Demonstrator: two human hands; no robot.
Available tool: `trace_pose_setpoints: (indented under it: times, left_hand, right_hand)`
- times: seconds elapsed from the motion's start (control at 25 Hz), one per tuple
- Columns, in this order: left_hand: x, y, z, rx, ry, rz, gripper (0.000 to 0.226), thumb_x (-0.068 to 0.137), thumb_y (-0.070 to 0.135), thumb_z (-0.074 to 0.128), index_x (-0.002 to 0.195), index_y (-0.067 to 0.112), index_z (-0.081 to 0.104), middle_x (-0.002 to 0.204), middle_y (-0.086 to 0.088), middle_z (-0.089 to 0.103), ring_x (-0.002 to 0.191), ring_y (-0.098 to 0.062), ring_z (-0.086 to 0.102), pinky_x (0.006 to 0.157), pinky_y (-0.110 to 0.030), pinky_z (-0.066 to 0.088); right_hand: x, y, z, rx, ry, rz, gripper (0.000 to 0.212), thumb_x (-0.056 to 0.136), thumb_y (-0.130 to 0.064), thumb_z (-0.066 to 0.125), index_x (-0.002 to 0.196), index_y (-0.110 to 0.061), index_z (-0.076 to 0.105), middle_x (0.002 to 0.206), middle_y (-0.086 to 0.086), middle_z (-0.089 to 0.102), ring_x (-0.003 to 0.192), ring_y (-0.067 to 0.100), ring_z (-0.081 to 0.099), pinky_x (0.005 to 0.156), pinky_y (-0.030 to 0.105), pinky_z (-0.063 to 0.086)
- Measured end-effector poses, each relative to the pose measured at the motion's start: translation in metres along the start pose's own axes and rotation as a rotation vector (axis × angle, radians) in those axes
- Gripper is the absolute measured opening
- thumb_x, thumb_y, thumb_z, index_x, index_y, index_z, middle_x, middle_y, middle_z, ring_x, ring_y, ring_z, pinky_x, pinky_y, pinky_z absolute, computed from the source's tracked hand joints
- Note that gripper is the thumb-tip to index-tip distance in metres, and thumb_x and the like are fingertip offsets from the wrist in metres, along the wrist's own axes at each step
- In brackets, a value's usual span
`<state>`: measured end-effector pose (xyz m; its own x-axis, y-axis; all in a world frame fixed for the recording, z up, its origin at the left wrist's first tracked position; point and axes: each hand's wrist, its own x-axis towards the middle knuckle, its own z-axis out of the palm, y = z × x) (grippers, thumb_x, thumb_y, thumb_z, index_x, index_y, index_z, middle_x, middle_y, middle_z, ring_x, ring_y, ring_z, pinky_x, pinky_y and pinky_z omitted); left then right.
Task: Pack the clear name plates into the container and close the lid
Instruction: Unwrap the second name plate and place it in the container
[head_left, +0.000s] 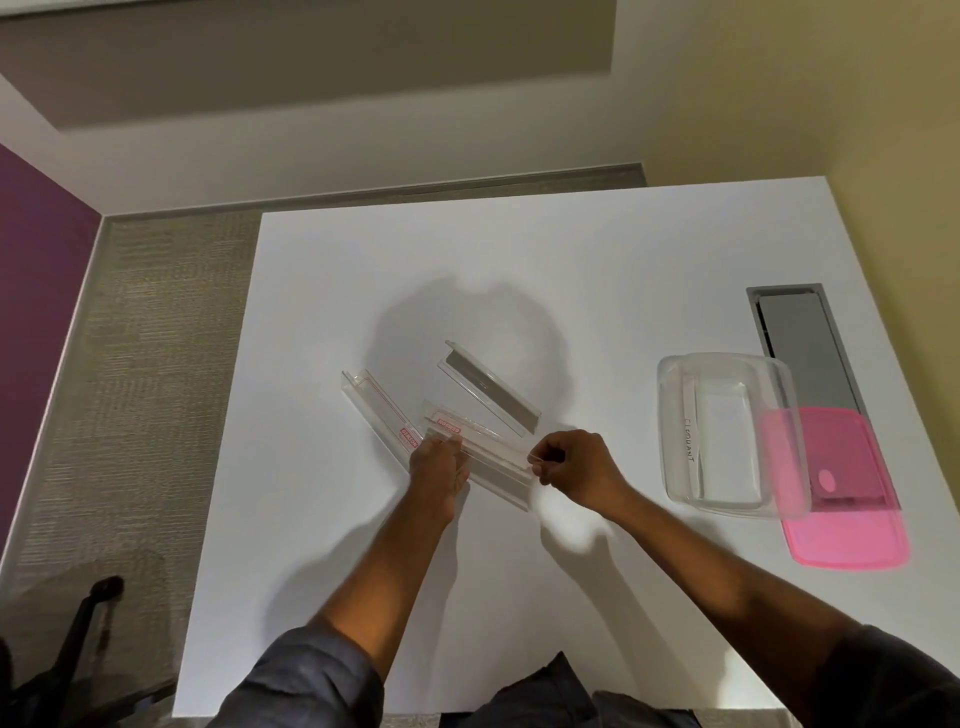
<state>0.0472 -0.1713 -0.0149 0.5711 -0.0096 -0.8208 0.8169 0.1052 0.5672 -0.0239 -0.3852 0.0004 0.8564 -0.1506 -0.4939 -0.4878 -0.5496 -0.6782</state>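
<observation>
Three clear name plates (480, 457) sit mid-surface (519, 249), well apart from the open container (675, 431) and pink lid (852, 540). Both hands' fingers pinch the nearest plate's ends, left hand (439, 467) and right hand (576, 462), and I'd guess slick plastic could slip or snag the rim.

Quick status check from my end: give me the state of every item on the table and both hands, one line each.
Clear container: open, upright on the table, no plates inside.
Pink lid: off, flat beside and partly under the container.
Near name plate: gripped at both ends.
Left name plate: lying on the table, red label showing.
Far name plate: lying on the table, untouched.
Left hand: closed on the near plate's left end.
Right hand: pinching its right end.
</observation>
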Motion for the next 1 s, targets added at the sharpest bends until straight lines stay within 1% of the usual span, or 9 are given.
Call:
trace_pose_setpoints:
  times: [0.08,0.16,0.32,0.52,0.64,0.72,0.76,0.88,1.0]
  left_hand:
    - [0.003,0.001,-0.003,0.021,0.031,0.046,0.031,0.111,0.014,0.059,0.141,0.013,0.059,0.137,-0.016,0.071,0.128,-0.038,0.069,0.117,-0.056,0.051]
    - [0.004,0.003,-0.005,0.020,0.050,0.071,0.035,0.110,0.011,0.059,0.145,0.010,0.058,0.140,-0.018,0.069,0.128,-0.039,0.069,0.115,-0.056,0.053]
    - [0.003,0.004,-0.007,0.023,0.065,0.090,0.050,0.110,0.004,0.057,0.158,0.015,0.048,0.145,-0.016,0.066,0.133,-0.040,0.066,0.115,-0.055,0.053]
    - [0.000,0.000,-0.012,0.152,0.067,0.191,0.040,0.110,0.008,0.059,0.148,0.018,0.062,0.141,-0.009,0.071,0.124,-0.033,0.072,0.107,-0.049,0.059]
    - [0.000,-0.004,-0.016,0.277,0.082,0.292,0.041,0.109,0.004,0.058,0.147,0.017,0.065,0.145,-0.003,0.069,0.125,-0.029,0.072,0.110,-0.050,0.058]
    - [-0.002,-0.005,-0.019,0.368,0.087,0.340,0.044,0.106,0.003,0.061,0.145,0.021,0.068,0.142,0.003,0.070,0.130,-0.026,0.069,0.113,-0.052,0.056]
    - [-0.002,-0.005,-0.020,0.414,0.088,0.365,0.043,0.106,0.004,0.062,0.144,0.023,0.069,0.139,0.006,0.071,0.132,-0.024,0.068,0.114,-0.052,0.055]
    - [-0.008,-0.001,-0.021,0.487,0.086,0.450,0.034,0.107,0.007,0.063,0.132,0.026,0.073,0.136,0.004,0.074,0.129,-0.022,0.068,0.113,-0.047,0.057]
    - [-0.017,0.003,-0.019,0.527,0.086,0.560,0.029,0.106,0.010,0.064,0.117,0.035,0.074,0.122,0.008,0.078,0.118,-0.017,0.072,0.104,-0.041,0.061]
  right_hand:
    - [-0.006,-0.001,-0.006,0.021,-0.023,0.001,0.005,0.087,-0.010,0.080,0.085,-0.014,0.083,0.069,-0.006,0.077,0.059,0.001,0.070,0.069,0.020,0.059]
    - [-0.012,-0.001,-0.012,0.069,-0.046,0.021,0.005,0.087,-0.007,0.080,0.086,-0.012,0.082,0.068,-0.004,0.077,0.054,0.000,0.068,0.065,0.020,0.059]
    - [-0.020,0.003,-0.025,0.249,-0.079,0.109,0.012,0.085,0.003,0.077,0.089,-0.007,0.082,0.078,0.012,0.081,0.065,0.016,0.073,0.069,0.032,0.064]
    - [-0.029,0.006,-0.037,0.491,-0.085,0.213,0.019,0.085,0.009,0.070,0.093,-0.003,0.083,0.086,0.019,0.080,0.069,0.020,0.072,0.067,0.031,0.059]
    - [-0.035,0.006,-0.045,0.649,-0.102,0.304,0.023,0.088,0.011,0.062,0.100,0.005,0.080,0.083,0.016,0.076,0.072,0.023,0.069,0.070,0.032,0.060]
    - [-0.037,0.005,-0.051,0.721,-0.119,0.363,0.025,0.089,0.013,0.061,0.105,0.006,0.079,0.085,0.014,0.076,0.072,0.022,0.069,0.075,0.032,0.062]
    - [-0.038,0.005,-0.053,0.746,-0.127,0.384,0.025,0.091,0.013,0.061,0.106,0.005,0.079,0.086,0.014,0.077,0.070,0.020,0.069,0.075,0.032,0.062]
    - [-0.041,0.005,-0.057,0.819,-0.148,0.438,0.023,0.095,0.013,0.059,0.108,0.006,0.077,0.085,0.014,0.077,0.064,0.016,0.067,0.063,0.026,0.060]
    - [-0.045,0.006,-0.060,0.918,-0.162,0.484,0.023,0.096,0.011,0.058,0.111,0.008,0.075,0.080,0.013,0.074,0.059,0.015,0.062,0.054,0.024,0.056]
